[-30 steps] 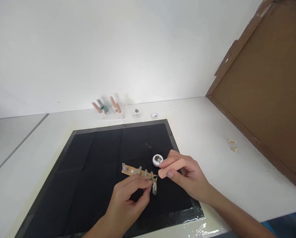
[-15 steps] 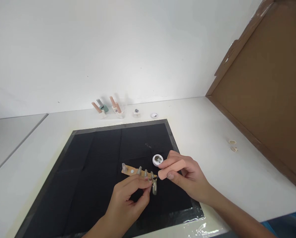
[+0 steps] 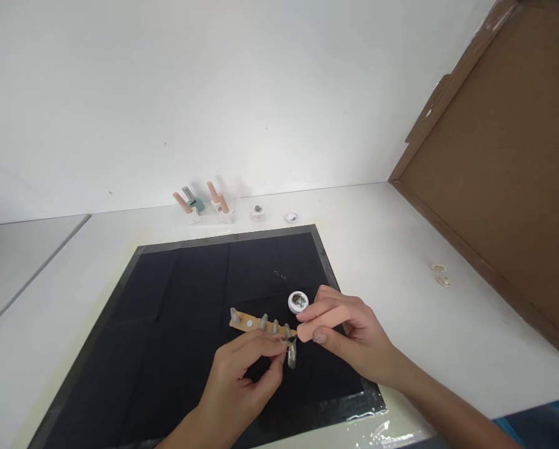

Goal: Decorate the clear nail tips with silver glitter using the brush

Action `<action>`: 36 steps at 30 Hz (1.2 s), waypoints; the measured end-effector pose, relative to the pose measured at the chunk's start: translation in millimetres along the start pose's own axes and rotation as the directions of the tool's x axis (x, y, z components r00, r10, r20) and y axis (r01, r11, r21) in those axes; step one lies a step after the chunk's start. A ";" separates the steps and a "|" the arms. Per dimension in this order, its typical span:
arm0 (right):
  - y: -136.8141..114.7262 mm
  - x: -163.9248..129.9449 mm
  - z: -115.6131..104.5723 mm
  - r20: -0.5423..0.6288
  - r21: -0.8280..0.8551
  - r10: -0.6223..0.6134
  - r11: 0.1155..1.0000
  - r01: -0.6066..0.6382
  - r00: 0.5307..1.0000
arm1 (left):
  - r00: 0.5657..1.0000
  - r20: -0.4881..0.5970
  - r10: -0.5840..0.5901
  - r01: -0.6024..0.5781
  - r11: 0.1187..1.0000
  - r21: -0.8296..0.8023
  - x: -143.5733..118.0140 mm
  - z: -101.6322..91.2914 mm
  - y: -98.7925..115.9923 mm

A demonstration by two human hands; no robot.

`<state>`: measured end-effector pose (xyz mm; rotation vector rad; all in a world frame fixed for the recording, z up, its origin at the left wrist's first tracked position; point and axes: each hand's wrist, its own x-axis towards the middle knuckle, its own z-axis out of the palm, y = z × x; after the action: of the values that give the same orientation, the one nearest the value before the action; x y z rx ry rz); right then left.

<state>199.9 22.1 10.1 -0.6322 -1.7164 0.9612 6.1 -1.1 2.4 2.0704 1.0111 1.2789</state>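
Pinching a grey false nail point(image 3: 291, 354) between thumb and fingertips, our left hand point(image 3: 242, 383) curls in from below, wrist low over the black mat point(image 3: 176, 324). Our right hand point(image 3: 349, 340) comes in from the right, fingers closed around a peach brush handle point(image 3: 320, 322) held nearly level, its dark tip touching the top of that nail. The nail sits at the right end of a tan strip point(image 3: 256, 324) lying on the mat; we count four more grey nails standing along it. One small white open pot point(image 3: 298, 302) rests just beside the handle. Bare mat lies open to the left and behind; its taped front edge is near our wrists. Two holders point(image 3: 204, 206) with peach sticks stand by the wall.
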 end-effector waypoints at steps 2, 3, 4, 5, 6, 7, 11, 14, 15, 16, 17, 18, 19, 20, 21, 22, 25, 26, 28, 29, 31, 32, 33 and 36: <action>-0.6 0.0 -0.1 -0.022 0.011 0.013 1.000 -0.013 1.000 | 1.000 0.000 -0.023 0.023 0.999 -0.030 0.0 0.0 -0.2; -1.2 0.2 0.0 -0.034 0.026 0.022 0.999 -0.021 0.999 | 0.999 0.006 -0.044 0.044 0.998 -0.054 0.2 -0.1 -0.3; -1.9 0.5 0.1 -0.045 0.050 0.038 0.998 -0.036 0.998 | 0.997 0.012 -0.075 0.075 0.994 -0.082 0.4 -0.2 -0.3; -2.5 0.9 0.1 -0.055 0.085 0.059 0.995 -0.054 0.997 | 0.993 0.022 -0.113 0.115 0.986 -0.117 0.5 -0.3 -0.4; -3.1 1.2 0.2 -0.063 0.126 0.080 0.989 -0.071 0.995 | 0.987 0.035 -0.158 0.162 0.974 -0.158 0.4 -0.5 -0.6; -3.4 1.6 0.2 -0.066 0.169 0.097 0.982 -0.084 0.993 | 0.977 0.051 -0.205 0.211 0.956 -0.202 0.2 -0.7 -0.9; -2.8 1.9 0.5 -0.042 0.268 0.088 0.961 -0.074 0.995 | 0.936 0.131 -0.326 0.352 0.865 -0.358 -3.0 -2.5 -3.5; -2.7 1.6 1.2 -0.030 0.255 0.079 0.965 -0.069 0.996 | 0.920 0.181 -0.348 0.392 0.829 -0.399 -5.4 -4.1 -6.5; -3.0 1.7 1.5 -0.029 0.250 0.082 0.966 -0.072 0.996 | 0.915 0.198 -0.352 0.403 0.823 -0.399 -5.8 -4.4 -7.3; -3.6 1.8 1.7 -0.028 0.248 0.087 0.966 -0.077 0.996 | 0.910 0.215 -0.354 0.412 0.821 -0.396 -5.9 -4.7 -7.8; -4.1 2.0 1.9 -0.027 0.248 0.094 0.965 -0.085 0.995 | 0.908 0.227 -0.352 0.416 0.821 -0.392 -5.7 -4.7 -7.9; -4.7 2.2 2.1 -0.026 0.247 0.101 0.965 -0.092 0.995 | 0.910 0.230 -0.346 0.412 0.824 -0.390 -5.3 -4.7 -7.7; -5.2 2.5 2.2 -0.028 0.246 0.106 0.964 -0.096 0.994 | 0.911 0.231 -0.341 0.407 0.827 -0.387 -4.8 -4.5 -7.1; -5.5 2.7 2.3 -0.031 0.246 0.112 0.964 -0.101 0.993 | 0.915 0.226 -0.335 0.400 0.832 -0.385 -4.2 -4.2 -6.2; -5.6 2.8 2.3 -0.035 0.246 0.119 0.963 -0.107 0.992 | 0.919 0.219 -0.328 0.390 0.836 -0.385 -3.6 -3.9 -5.2; -5.4 2.8 2.3 -0.038 0.246 0.126 0.963 -0.113 0.991 | 0.924 0.208 -0.320 0.379 0.840 -0.389 -3.1 -3.6 -4.2; -4.1 2.2 1.8 -0.047 0.249 0.136 0.961 -0.120 0.990 | 0.935 0.183 -0.304 0.354 0.838 -0.416 -2.2 -2.3 -2.5; -3.4 1.9 1.6 -0.048 0.251 0.138 0.960 -0.122 0.989 | 0.937 0.178 -0.300 0.349 0.834 -0.427 -2.3 -1.9 -2.5; -2.2 1.3 1.3 -0.054 0.258 0.146 0.958 -0.128 0.988 | 0.938 0.177 -0.299 0.347 0.825 -0.446 -3.0 -1.2 -3.1; -1.6 1.0 1.2 -0.060 0.263 0.154 0.956 -0.133 0.986 | 0.937 0.178 -0.300 0.348 0.821 -0.453 -3.5 -1.1 -3.6; -1.1 0.7 1.2 -0.075 0.276 0.168 0.951 -0.141 0.983 | 0.937 0.181 -0.299 0.350 0.812 -0.467 -4.6 -1.3 -4.9; -1.2 0.7 1.2 -0.079 0.285 0.168 0.948 -0.139 0.983 | 0.936 0.186 -0.300 0.353 0.809 -0.470 -5.1 -1.7 -5.5; -1.5 0.8 1.3 -0.076 0.296 0.164 0.946 -0.135 0.983 | 0.933 0.196 -0.302 0.359 0.808 -0.467 -5.4 -2.2 -6.2; -3.3 1.4 1.9 -0.041 0.317 0.124 0.943 -0.105 0.991 | 0.922 0.235 -0.309 0.383 0.816 -0.433 -5.9 -3.7 -7.8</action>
<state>197.8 20.9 13.3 -0.5483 -1.4440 1.2548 -1.5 -1.0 -4.8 1.4994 0.8521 1.0290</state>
